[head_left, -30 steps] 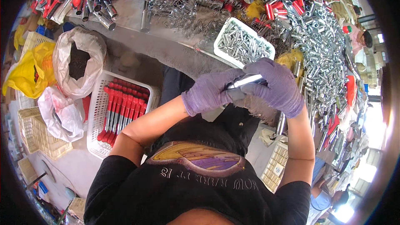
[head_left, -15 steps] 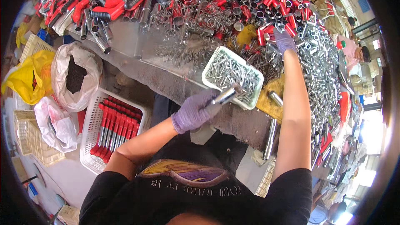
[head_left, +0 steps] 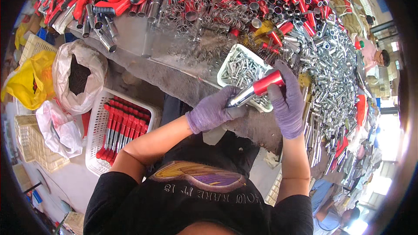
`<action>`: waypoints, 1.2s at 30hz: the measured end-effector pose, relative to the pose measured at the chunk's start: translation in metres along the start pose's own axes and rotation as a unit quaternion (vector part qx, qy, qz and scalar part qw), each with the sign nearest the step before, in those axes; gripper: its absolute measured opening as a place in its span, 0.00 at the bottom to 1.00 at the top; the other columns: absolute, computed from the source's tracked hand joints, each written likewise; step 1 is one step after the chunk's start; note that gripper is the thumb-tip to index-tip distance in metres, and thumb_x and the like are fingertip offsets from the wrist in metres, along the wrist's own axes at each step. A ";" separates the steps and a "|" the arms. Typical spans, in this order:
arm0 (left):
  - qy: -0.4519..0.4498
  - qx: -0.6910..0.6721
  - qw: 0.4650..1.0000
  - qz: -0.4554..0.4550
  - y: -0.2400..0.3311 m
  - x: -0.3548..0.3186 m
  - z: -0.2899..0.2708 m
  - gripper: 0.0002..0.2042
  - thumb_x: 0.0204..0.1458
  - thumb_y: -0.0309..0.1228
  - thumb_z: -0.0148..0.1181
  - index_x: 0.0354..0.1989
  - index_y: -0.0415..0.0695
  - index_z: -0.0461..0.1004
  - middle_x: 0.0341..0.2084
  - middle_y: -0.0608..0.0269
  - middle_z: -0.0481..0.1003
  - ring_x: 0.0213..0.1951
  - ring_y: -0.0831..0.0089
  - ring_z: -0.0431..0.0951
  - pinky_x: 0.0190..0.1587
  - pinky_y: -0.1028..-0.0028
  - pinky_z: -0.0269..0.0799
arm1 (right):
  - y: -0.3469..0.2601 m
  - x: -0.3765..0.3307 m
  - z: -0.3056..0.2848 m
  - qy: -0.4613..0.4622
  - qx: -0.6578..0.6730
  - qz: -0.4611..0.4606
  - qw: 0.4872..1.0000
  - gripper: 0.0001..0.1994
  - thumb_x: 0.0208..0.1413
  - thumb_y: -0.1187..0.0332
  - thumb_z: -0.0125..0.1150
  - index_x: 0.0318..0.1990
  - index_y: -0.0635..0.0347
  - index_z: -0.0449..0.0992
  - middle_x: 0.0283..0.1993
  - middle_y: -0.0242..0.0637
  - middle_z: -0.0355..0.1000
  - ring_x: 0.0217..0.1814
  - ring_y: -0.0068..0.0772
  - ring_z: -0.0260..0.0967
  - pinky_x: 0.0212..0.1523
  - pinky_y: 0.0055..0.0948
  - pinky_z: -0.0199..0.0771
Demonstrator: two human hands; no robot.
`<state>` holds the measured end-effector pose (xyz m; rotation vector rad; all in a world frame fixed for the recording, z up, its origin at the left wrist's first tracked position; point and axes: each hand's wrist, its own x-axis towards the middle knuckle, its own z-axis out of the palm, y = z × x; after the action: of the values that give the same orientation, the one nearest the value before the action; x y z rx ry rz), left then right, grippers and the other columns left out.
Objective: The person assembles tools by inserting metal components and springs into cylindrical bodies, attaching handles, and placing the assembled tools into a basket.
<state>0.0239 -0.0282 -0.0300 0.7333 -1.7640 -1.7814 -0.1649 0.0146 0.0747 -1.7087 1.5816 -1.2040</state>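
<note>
In front of my body, my left hand (head_left: 213, 110) is closed around a shiny chrome tube (head_left: 242, 97), held at a slant with its upper end to the right. A short red metal sleeve (head_left: 267, 82) sits at that upper end; whether it is around the tube or only against it, I cannot tell. My right hand (head_left: 288, 104) grips the sleeve between thumb and fingers. Both hands wear thin purple gloves. Just behind them, a white plastic tray (head_left: 220, 78) of small metal pins lies on the bench, partly hidden by the tube and hands.
Across the bench (head_left: 143, 72) lie heaps of red-and-black handles (head_left: 114, 8), coil springs (head_left: 204, 26), red sleeves (head_left: 300, 0) and small silver parts (head_left: 335, 74). At left stand a white basket (head_left: 93, 132) of red-ended tools and a sack (head_left: 63, 76) of dark bits. Other people are at far right.
My right hand has come back from the pile of parts with a red sleeve and brought it to the chrome tube. My left hand has shifted slightly right, still holding the tube.
</note>
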 end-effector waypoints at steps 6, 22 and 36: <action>-0.006 -0.051 0.998 0.045 -0.012 -0.001 0.002 0.31 0.46 0.48 0.62 0.55 0.43 0.63 0.37 0.53 0.74 0.39 0.68 0.76 0.43 0.70 0.69 | -0.004 -0.003 0.011 0.064 0.085 0.100 0.989 0.22 0.55 0.68 0.59 0.56 0.63 0.64 0.39 0.31 0.66 0.36 0.17 0.64 0.38 0.18 0.68; -0.040 -0.088 0.994 0.054 -0.005 -0.002 -0.003 0.31 0.48 0.45 0.61 0.57 0.41 0.61 0.41 0.57 0.73 0.42 0.75 0.73 0.46 0.73 0.68 | 0.013 0.013 0.005 -0.111 0.040 0.051 0.992 0.23 0.56 0.49 0.54 0.43 0.65 0.74 0.33 0.38 0.72 0.36 0.23 0.68 0.39 0.25 0.69; -0.062 -0.051 0.996 0.033 0.005 -0.003 -0.002 0.24 0.53 0.42 0.58 0.53 0.40 0.66 0.38 0.59 0.74 0.40 0.79 0.70 0.46 0.74 0.67 | 0.156 0.167 -0.058 -0.198 -0.565 0.157 0.786 0.23 0.51 0.53 0.49 0.43 0.66 0.75 0.45 0.59 0.71 0.51 0.51 0.69 0.52 0.43 0.66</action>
<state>0.0279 -0.0277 -0.0251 0.5264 -1.7400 -1.8919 -0.3056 -0.1648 0.0141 -1.9618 2.3295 0.4481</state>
